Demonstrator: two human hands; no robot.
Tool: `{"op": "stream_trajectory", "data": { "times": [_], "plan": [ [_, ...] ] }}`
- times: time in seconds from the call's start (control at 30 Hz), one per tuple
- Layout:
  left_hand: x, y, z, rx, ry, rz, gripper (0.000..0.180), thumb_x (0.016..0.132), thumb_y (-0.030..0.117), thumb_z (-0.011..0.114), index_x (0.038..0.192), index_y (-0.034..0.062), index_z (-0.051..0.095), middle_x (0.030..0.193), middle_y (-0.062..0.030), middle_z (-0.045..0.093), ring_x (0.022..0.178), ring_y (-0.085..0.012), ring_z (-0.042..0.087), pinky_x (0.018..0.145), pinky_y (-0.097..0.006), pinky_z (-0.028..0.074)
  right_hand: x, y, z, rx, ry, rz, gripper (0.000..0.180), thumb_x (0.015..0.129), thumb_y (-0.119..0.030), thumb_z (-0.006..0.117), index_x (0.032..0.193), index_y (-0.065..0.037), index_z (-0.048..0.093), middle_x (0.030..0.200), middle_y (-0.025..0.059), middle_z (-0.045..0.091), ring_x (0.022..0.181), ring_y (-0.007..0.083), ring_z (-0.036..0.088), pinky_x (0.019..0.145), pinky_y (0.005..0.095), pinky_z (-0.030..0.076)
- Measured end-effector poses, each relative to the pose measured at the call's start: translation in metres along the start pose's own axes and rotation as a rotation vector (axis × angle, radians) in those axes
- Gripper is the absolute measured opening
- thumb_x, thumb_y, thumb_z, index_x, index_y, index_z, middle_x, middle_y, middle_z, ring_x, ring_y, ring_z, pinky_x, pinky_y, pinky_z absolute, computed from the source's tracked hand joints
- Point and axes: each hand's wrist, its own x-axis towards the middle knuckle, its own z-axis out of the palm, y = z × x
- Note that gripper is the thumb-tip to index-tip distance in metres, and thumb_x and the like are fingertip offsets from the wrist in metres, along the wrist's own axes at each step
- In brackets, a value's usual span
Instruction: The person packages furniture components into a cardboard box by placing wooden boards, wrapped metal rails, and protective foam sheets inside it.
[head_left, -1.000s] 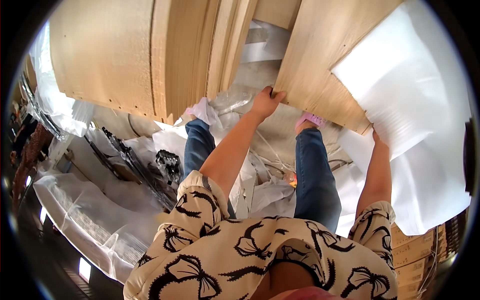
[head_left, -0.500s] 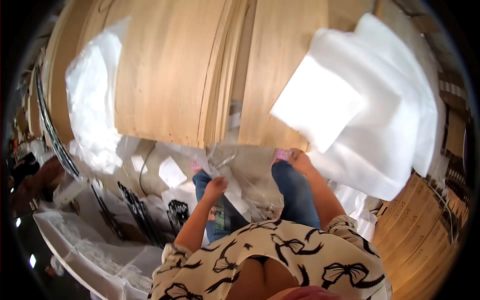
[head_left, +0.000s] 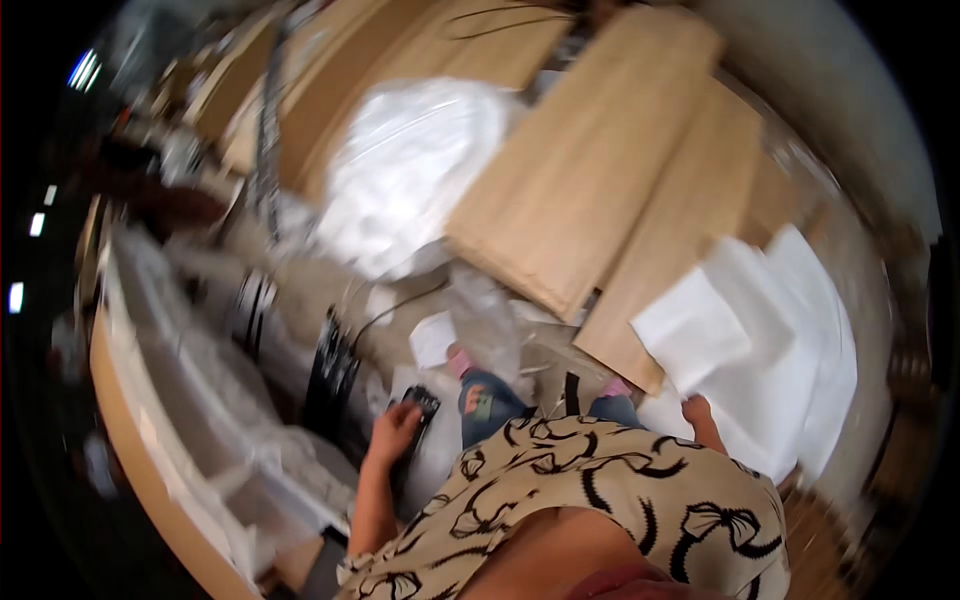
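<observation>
My left hand [head_left: 398, 424] is low on the left, its fingers against or just in front of a bundle of black slotted metal strips [head_left: 425, 403]. Motion blur hides whether they grip it. On the right, my right hand [head_left: 697, 408] is at the lower edge of a large white foam sheet [head_left: 790, 330]. Its fingers look curled, but they are too smeared to show whether they hold the sheet. That sheet drapes partly over a light wood panel [head_left: 690, 200].
Another wood panel [head_left: 590, 150] lies ahead, beside crumpled white plastic wrap [head_left: 410, 170]. Black metal strips [head_left: 330, 365] stand left of my legs, past a paper sheet [head_left: 432, 340] on the floor. A long white-lined box [head_left: 180, 400] runs along the left.
The view has swung left, so the panels and the foam sheet appear turned and shifted. My left hand has come to the black strips. My right hand has moved from beside my right leg to the foam sheet's edge.
</observation>
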Motion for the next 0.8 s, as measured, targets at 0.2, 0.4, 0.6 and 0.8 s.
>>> {"op": "stream_trajectory", "data": {
  "times": [0.2,0.4,0.6,0.8],
  "plan": [
    [-0.039,0.009,-0.206,0.173,0.749,0.231,0.027,0.078,0.019,0.063,0.099,0.0026,0.059,0.094,-0.0132,0.06,0.081,-0.0254,0.057,0.07,-0.029,0.045,-0.042,-0.235,-0.087,0.113,-0.324,-0.019,0.029,0.073,-0.025,0.054,0.084,0.001,0.063,0.084,0.0214,0.062,0.083,0.0319,0.06,0.072,0.038,0.048],
    [-0.011,-0.013,-0.272,-0.111,0.906,0.047,0.025,0.079,0.018,0.062,0.099,0.0032,0.059,0.092,-0.0095,0.061,0.082,-0.0172,0.058,0.07,-0.026,0.046,0.011,-0.473,-0.085,0.071,-0.086,-0.665,0.041,0.078,-0.032,0.058,0.103,0.0,0.057,0.086,0.0197,0.062,0.081,0.0308,0.061,0.071,0.0352,0.048],
    [0.069,-0.013,-0.208,0.088,0.432,0.324,0.031,0.074,0.022,0.065,0.098,0.0046,0.059,0.1,-0.0146,0.059,0.088,-0.0328,0.055,0.076,-0.036,0.044,0.007,-0.736,-0.111,0.007,-0.061,-1.141,0.049,0.074,-0.03,0.062,0.115,-0.007,0.049,0.108,0.0207,0.054,0.1,0.0349,0.052,0.081,0.0399,0.044],
    [0.106,-0.04,-0.245,-0.108,0.369,-0.017,0.031,0.075,0.025,0.063,0.096,0.0023,0.059,0.096,-0.0163,0.059,0.083,-0.0335,0.056,0.072,-0.036,0.045,0.058,-0.903,-0.087,-0.125,-0.114,-0.945,0.085,0.065,-0.039,0.069,0.132,-0.013,0.025,0.131,0.025,0.029,0.099,0.0395,0.051,0.081,0.0418,0.045]
  ]
}}
